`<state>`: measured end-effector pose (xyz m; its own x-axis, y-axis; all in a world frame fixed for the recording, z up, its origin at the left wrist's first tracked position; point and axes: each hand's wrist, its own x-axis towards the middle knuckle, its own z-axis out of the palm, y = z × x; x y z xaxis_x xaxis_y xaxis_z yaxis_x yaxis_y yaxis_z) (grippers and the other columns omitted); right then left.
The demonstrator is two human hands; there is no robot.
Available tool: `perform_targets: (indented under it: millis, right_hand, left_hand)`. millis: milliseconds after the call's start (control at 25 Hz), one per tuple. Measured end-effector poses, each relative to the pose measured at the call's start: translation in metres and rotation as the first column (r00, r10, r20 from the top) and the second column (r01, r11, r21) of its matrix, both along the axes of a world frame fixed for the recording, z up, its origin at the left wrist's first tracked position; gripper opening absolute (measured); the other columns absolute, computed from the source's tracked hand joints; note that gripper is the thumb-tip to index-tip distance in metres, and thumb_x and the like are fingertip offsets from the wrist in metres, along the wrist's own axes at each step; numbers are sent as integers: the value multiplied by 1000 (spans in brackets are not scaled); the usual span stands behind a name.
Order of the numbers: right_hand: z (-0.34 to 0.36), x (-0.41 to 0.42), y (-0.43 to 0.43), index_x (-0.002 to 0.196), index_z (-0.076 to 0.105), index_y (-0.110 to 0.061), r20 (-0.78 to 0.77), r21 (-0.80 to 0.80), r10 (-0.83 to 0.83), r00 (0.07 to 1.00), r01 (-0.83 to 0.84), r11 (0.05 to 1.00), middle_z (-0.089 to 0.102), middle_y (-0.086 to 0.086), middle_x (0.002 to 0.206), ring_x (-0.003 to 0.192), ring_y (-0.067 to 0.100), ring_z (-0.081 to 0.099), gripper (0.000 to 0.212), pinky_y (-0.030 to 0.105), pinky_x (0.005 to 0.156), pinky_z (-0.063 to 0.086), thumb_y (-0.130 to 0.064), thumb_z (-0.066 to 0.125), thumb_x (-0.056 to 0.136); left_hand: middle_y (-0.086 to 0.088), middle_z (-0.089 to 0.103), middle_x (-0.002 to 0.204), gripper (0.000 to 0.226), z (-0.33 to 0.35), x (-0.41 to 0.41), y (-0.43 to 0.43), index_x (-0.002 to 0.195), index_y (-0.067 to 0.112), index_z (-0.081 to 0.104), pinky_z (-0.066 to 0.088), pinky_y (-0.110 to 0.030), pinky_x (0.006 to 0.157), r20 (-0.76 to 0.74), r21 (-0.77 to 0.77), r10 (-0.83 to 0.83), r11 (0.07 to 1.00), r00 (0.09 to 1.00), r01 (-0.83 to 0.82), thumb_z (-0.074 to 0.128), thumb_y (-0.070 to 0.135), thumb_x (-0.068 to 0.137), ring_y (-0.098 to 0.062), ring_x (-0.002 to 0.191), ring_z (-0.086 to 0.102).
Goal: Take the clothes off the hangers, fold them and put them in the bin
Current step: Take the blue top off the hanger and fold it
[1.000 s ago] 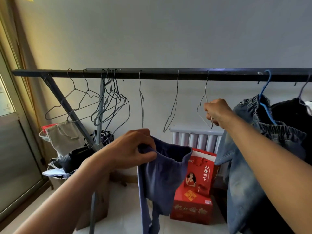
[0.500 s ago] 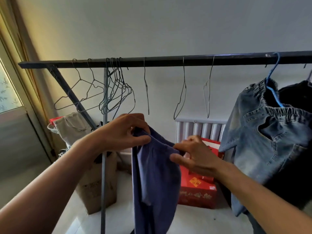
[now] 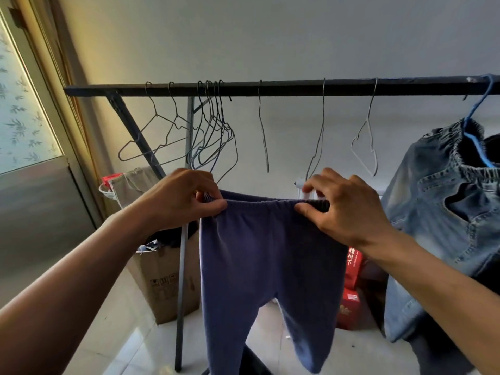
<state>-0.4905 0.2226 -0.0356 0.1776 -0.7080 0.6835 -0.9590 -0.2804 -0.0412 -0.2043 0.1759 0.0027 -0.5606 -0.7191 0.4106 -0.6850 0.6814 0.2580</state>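
Note:
A pair of purple-blue trousers (image 3: 265, 266) hangs spread out in front of me, off any hanger, legs pointing down. My left hand (image 3: 181, 198) pinches the left end of the elastic waistband. My right hand (image 3: 343, 207) pinches the right end, so the waistband is stretched flat between them. Above runs the black rail (image 3: 297, 87) with several bare wire hangers (image 3: 213, 131). On the right, faded denim jeans (image 3: 443, 212) hang from a blue hanger (image 3: 479, 112).
A cardboard box (image 3: 167, 282) with dark clothes in it stands on the pale floor behind the rack's grey upright (image 3: 182, 266). Red gift boxes (image 3: 351, 293) sit behind the trousers. A window and a door frame are at the left.
My right hand left the wire hanger, came down and took the right end of the waistband. The bunched trousers are now pulled out flat between both hands.

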Motion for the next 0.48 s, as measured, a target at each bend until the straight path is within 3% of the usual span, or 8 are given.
perform_targets:
  millis: [80,160,280,360,480]
  right_hand:
    - [10,5,5,113,67,-33,-48,32,-63,997,65,997,64,-11,107,83,26,60,35,32,78,39,-54,56,87]
    - [17,8,8,106,69,-34,-93,35,-76,993,79,996,68,-12,105,89,20,62,30,32,82,37,-53,51,91]
    - [24,13,7,89,68,-27,-106,-25,-29,994,27,999,69,-9,90,82,19,63,21,31,77,31,-45,56,91]
    - [28,17,5,86,67,-24,-135,-48,-10,991,3,999,69,-7,86,80,22,63,19,31,75,29,-40,58,91]
    - [40,25,3,92,66,-25,-151,-48,2,989,-10,999,69,-8,92,85,21,63,19,31,77,30,-40,54,92]
  left_hand:
    - [14,64,75,23,3,0,0,70,32,71,53,-33,70,-36,-27,30,999,999,-31,62,53,75,-2,73,61]
    - [17,64,71,19,5,-2,1,69,34,69,51,-31,65,-74,-93,79,992,994,-86,64,51,75,2,71,60]
    - [20,60,70,10,8,-8,3,80,40,61,39,-27,59,-35,-178,222,958,974,-225,65,48,76,5,71,54]
    - [19,57,77,23,9,-11,4,96,47,58,38,-29,66,-22,-181,230,956,973,-230,63,56,75,-1,80,51]
    - [16,51,105,67,12,-28,7,120,49,57,38,-34,88,-19,-223,164,961,986,-164,50,82,62,-6,105,42]
